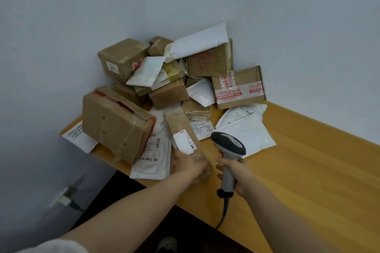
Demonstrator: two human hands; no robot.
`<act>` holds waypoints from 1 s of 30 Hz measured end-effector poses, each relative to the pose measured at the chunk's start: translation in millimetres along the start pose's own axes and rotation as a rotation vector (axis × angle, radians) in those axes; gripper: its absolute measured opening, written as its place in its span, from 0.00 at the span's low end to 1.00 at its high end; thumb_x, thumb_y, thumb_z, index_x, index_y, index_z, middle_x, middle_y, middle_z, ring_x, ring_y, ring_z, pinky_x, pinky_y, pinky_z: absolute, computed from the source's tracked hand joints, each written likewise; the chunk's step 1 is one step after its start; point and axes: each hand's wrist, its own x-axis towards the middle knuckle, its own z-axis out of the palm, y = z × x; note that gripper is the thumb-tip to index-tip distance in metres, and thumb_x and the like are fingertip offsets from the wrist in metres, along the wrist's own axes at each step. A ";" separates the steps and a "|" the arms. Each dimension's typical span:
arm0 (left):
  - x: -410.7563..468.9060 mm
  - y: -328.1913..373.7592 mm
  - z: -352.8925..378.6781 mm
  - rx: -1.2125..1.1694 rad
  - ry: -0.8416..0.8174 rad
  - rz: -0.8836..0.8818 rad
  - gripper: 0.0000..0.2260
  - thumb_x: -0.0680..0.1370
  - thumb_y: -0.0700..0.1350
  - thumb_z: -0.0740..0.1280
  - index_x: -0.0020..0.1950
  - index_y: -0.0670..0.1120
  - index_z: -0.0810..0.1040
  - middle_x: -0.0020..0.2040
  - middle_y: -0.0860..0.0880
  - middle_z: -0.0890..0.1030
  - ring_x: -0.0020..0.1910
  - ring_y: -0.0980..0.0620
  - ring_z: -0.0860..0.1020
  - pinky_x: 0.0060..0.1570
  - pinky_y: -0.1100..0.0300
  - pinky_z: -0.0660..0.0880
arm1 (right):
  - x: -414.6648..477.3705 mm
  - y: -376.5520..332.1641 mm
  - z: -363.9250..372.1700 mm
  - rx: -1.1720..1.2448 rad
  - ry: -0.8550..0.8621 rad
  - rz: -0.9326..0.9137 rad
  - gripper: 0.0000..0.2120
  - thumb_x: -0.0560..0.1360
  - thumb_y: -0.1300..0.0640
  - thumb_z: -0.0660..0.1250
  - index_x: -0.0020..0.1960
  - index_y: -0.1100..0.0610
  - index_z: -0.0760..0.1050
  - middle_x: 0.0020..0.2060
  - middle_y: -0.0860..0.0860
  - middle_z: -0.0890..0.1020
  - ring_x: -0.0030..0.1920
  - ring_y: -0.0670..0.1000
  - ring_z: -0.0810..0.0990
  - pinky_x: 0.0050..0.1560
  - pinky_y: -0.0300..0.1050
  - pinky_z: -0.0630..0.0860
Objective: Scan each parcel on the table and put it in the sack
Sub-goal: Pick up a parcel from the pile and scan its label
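Observation:
My left hand (186, 165) grips the near end of a long, narrow brown parcel (181, 127) with a white label, its far end pointing into the pile. My right hand (236, 174) holds the grey handle of a barcode scanner (229, 144), whose dark head sits just right of the parcel's label. A pile of parcels (168, 80), brown boxes and white mailers, fills the table's far corner against the wall. No sack is in view.
The wooden table (308, 170) stretches to the right. A large taped box (117, 123) overhangs its left edge. White mailers (152, 156) lie flat near the front edge. The scanner's cable (223, 215) hangs down. A wall socket (65, 197) is low left.

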 end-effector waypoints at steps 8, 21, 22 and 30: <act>-15.3 7.7 -54.9 0.367 0.572 0.619 0.25 0.76 0.47 0.63 0.72 0.46 0.64 0.73 0.39 0.60 0.71 0.41 0.59 0.71 0.45 0.57 | 11.2 4.1 3.6 -0.128 -0.027 -0.073 0.16 0.69 0.58 0.77 0.53 0.56 0.76 0.51 0.53 0.81 0.53 0.56 0.78 0.58 0.57 0.78; 70.3 -62.7 -167.0 -0.118 0.606 0.060 0.31 0.72 0.44 0.70 0.72 0.42 0.63 0.77 0.40 0.45 0.73 0.37 0.58 0.71 0.48 0.63 | 31.1 11.9 29.7 -0.247 0.002 -0.033 0.30 0.65 0.54 0.80 0.65 0.57 0.74 0.59 0.55 0.79 0.61 0.59 0.76 0.64 0.62 0.73; 72.4 -61.9 -167.6 -0.127 0.610 0.064 0.30 0.71 0.44 0.70 0.71 0.42 0.64 0.77 0.40 0.46 0.73 0.38 0.58 0.70 0.48 0.63 | 31.8 10.9 30.8 -0.253 0.004 -0.029 0.30 0.66 0.55 0.79 0.65 0.58 0.74 0.60 0.56 0.79 0.61 0.59 0.76 0.64 0.62 0.73; 79.5 -44.2 -161.1 -0.015 0.580 -0.012 0.42 0.73 0.52 0.71 0.77 0.40 0.50 0.76 0.38 0.39 0.74 0.38 0.52 0.73 0.48 0.58 | 28.6 7.1 56.6 -0.291 -0.032 -0.107 0.13 0.70 0.58 0.76 0.48 0.52 0.73 0.52 0.53 0.78 0.55 0.54 0.75 0.64 0.54 0.73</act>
